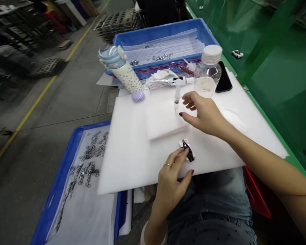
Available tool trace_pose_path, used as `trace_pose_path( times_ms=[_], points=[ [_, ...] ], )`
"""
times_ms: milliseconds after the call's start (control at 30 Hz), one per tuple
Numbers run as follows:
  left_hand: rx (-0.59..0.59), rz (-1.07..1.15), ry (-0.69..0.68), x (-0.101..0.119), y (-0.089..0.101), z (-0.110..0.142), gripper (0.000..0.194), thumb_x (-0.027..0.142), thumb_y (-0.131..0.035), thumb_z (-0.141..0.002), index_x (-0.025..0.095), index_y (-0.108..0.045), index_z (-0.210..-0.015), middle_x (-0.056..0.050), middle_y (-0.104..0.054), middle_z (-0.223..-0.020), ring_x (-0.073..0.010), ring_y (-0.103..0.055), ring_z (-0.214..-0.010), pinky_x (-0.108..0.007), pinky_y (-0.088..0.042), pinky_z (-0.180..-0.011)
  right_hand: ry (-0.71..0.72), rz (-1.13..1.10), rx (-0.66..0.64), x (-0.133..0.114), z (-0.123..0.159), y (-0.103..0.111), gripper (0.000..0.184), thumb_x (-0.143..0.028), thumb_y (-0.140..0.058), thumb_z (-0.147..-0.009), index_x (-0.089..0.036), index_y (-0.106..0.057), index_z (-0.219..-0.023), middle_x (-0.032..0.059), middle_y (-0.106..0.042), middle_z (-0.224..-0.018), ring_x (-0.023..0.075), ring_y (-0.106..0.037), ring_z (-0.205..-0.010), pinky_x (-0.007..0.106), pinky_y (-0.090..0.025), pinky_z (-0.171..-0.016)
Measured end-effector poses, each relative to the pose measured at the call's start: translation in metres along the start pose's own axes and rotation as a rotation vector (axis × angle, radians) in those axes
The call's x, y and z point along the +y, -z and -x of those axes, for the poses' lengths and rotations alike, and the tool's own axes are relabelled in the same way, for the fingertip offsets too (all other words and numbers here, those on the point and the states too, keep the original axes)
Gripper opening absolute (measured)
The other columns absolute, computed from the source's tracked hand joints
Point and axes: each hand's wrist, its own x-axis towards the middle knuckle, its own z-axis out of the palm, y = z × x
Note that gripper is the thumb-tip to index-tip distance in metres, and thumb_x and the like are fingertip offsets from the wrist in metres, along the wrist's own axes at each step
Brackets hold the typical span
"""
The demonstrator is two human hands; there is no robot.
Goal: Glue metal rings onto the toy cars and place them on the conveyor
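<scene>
— On the white foam sheet (pixel 132 149) lying across the person's lap, what does each hand do?

— The left hand (pixel 172 180) rests near the sheet's front edge. Its fingers (pixel 180 157) touch a small white and black part (pixel 187 149) that lies flat on the sheet; thumb and forefinger stand apart, and whether they pinch the part cannot be told. A ring shows on one finger.

— And the right hand (pixel 205 114)?

— It hovers over the middle of the sheet, fingers loosely spread and clamped on nothing. Its fingertips are just beside a small syringe (pixel 177 98) that stands tip-down at the far edge of a thicker white pad (pixel 163 119).

— What lies beyond?

— A clear bottle (pixel 208 69) with a white cap, a black phone (pixel 223 81) beside it, a tube (pixel 168 81) lying on its side, and a dotted flask (pixel 122 69) with a pale blue lid. Behind them sits a blue crate (pixel 165 34) holding clear sheets and small metal rings.

— Anything to the left?

— A second blue crate (pixel 63 177) with more metal rings (pixel 89 160) scattered on its liner. A green tabletop (pixel 275 78) runs along the right.

— Any writing to read?

— The tube carries dark print, too blurred to read. No brand or label can be made out elsewhere.
</scene>
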Motion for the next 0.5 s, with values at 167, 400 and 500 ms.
trace_pose_path(
  times_ms=[167, 400, 500],
  points=[
    [-0.009, -0.097, -0.014, -0.002, -0.005, -0.021, 0.057, 0.022, -0.081, -0.076, 0.022, -0.06, -0.129, -0.012, -0.056, -0.139, -0.0317, -0.055, -0.121, -0.05, -0.051, -0.101, -0.036, 0.054, -0.225, -0.011, -0.032, 0.001, 0.017, -0.028, -0.05, -0.098, -0.017, -0.06, -0.091, 0.0019, -0.064, -0.082, 0.0171, -0.057, -0.077, 0.03, -0.037, -0.072],
    [0.131, 0.121, 0.155, 0.008, -0.008, -0.047, 0.035, 0.021, -0.079, -0.068, 0.018, -0.067, -0.1, -0.005, -0.072, -0.098, -0.0253, -0.062, -0.093, -0.04, -0.052, -0.086, 0.2, -0.62, -0.215, -0.031, 0.018, 0.012, 0.012, -0.024, -0.053, -0.098, -0.017, -0.062, -0.101, 0.0036, -0.062, -0.095, 0.0142, -0.058, -0.086, 0.028, -0.043, -0.074],
    [0.158, 0.226, 0.215, 0.009, -0.008, -0.051, 0.02, 0.025, -0.076, -0.072, 0.02, -0.07, -0.091, -0.003, -0.073, -0.094, -0.0228, -0.062, -0.089, -0.038, -0.049, -0.082, 0.123, -0.877, -0.12, -0.037, 0.043, 0.009, 0.013, -0.033, -0.054, -0.098, -0.023, -0.06, -0.092, -0.0003, -0.052, -0.078, 0.0116, -0.049, -0.068, 0.027, -0.04, -0.061]
  ],
)
